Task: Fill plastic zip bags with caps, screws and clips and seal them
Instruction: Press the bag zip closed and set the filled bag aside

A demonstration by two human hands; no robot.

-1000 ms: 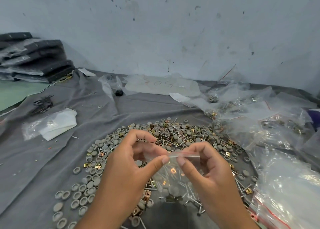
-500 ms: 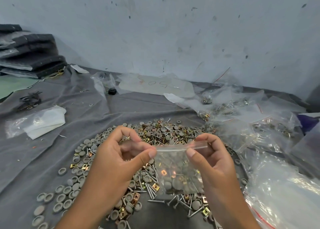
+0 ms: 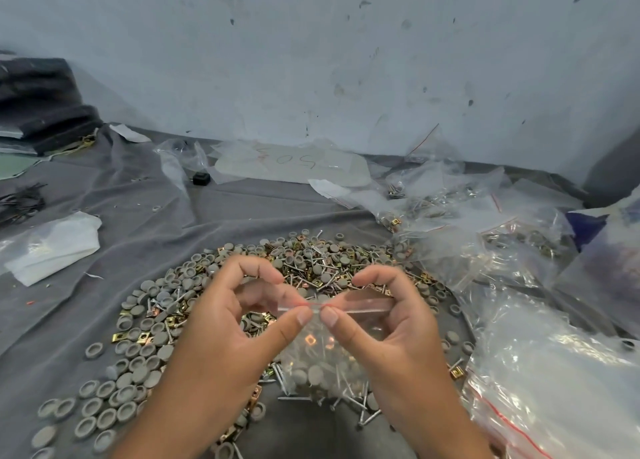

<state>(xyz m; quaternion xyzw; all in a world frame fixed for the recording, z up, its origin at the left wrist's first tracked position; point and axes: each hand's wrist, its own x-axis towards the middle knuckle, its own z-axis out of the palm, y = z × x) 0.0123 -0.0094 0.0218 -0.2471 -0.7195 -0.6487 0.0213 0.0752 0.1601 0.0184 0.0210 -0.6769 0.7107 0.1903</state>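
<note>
Since the earlier frame, both thumbs are being brought together at the middle of the bag's (image 3: 325, 351) zip strip. That strip is being pinched by the left hand (image 3: 239, 320) and the right hand (image 3: 388, 323), thumb against fingers, and the filled bag is being held above the loose pile of caps, screws and clips (image 3: 194, 292) spread on the grey cloth (image 3: 114, 195) covering the worktop, beside finished bags (image 3: 485, 236) lying to the right
</note>
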